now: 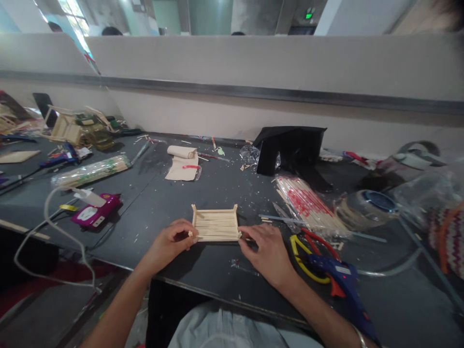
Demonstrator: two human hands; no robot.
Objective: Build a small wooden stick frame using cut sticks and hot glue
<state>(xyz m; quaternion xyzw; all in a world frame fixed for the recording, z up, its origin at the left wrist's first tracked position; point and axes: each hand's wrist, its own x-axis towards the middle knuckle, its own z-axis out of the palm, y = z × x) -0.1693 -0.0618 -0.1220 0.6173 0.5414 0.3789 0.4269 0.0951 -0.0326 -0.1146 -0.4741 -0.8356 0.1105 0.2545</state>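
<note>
A small wooden stick frame (215, 224) lies on the dark table before me, its base made of parallel sticks and short posts rising at the corners. My left hand (173, 241) pinches its near left corner between thumb and fingers. At the near right corner, my right hand (266, 249) has thumb and fingers closed on the post. Right of my right hand lie a blue glue gun (340, 278) and pliers (299, 258) with yellow and red handles.
Bagged sticks with red marks (306, 200) lie right, near a lidded jar (366, 210) and a black stand (290, 150). To the left are a purple power adapter (96, 210) with a white cable and another stick pack (94, 171). Sandpaper (181, 166) lies behind the frame.
</note>
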